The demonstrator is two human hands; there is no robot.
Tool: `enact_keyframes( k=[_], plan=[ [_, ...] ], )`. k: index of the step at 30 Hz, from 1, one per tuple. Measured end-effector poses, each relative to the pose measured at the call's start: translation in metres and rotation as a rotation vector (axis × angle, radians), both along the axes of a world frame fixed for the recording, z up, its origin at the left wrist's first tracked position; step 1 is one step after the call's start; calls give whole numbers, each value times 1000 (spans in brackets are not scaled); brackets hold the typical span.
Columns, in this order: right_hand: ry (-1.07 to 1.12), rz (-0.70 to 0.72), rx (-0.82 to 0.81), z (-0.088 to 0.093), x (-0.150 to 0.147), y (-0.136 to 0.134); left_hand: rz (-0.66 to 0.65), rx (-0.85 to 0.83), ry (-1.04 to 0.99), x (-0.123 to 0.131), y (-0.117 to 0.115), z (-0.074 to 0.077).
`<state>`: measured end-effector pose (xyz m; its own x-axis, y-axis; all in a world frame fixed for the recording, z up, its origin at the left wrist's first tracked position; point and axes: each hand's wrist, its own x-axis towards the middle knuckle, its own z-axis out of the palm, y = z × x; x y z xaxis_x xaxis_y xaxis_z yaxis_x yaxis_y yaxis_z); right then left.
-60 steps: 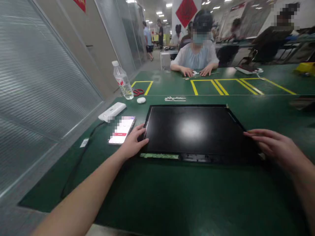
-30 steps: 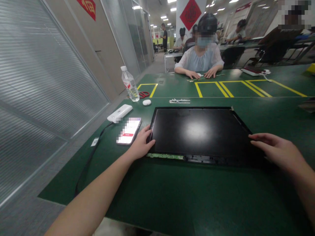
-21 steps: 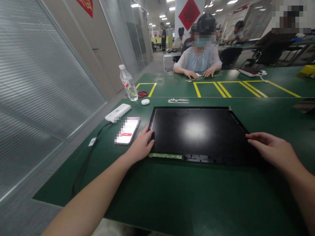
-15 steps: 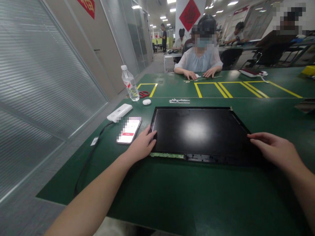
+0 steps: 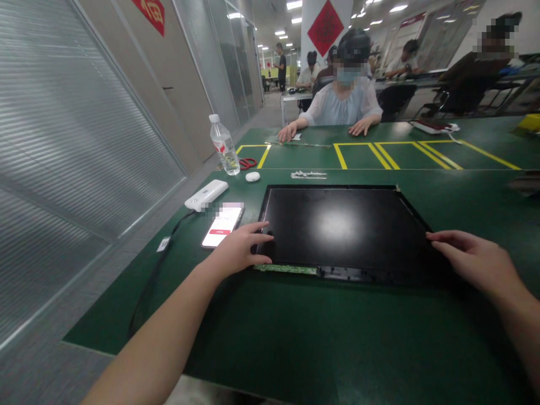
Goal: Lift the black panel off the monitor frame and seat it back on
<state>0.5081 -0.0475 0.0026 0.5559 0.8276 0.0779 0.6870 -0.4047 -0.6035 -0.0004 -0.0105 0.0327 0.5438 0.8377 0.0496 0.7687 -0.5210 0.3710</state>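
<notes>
A black LCD screen panel (image 5: 346, 225) lies flat on the green table, a bright glare on its middle. Along its near edge runs a green circuit board strip (image 5: 287, 270). My left hand (image 5: 236, 247) is at the panel's left edge, fingers spread, the fingertips reaching over the near left corner. At the right edge, my right hand (image 5: 476, 259) pinches the frame between thumb and fingers. A phone (image 5: 221, 228) with a lit screen lies left of the panel, partly behind my left hand.
Left of the panel are a white power bank (image 5: 206, 195) with a black cable, a water bottle (image 5: 225, 146), red-handled scissors (image 5: 248, 163) and a white earbud case (image 5: 252, 176). Thin pale strips (image 5: 309, 175) lie beyond the panel. A masked person (image 5: 343, 104) sits opposite.
My left hand has slid slightly toward me, its fingers spreading wider. The right hand keeps its pinch. Across the table, the person's hand and a thin strip have moved to my left.
</notes>
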Motion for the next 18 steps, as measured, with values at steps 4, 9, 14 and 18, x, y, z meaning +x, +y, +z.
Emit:
enact_keyframes(
  k=[4, 9, 14, 18],
  plan=[
    [52, -23, -18, 0, -1, 0, -33, -18, -66, 0, -2, 0],
    [140, -91, -36, 5, -8, -4, -97, -42, -102, -1, -4, 1],
    [271, -117, 7, 5, -10, -8, -134, -37, -127, -3, -4, 0],
    [135, -39, 27, -8, 4, -5, -144, -40, -136, -4, -4, -1]
  ],
)
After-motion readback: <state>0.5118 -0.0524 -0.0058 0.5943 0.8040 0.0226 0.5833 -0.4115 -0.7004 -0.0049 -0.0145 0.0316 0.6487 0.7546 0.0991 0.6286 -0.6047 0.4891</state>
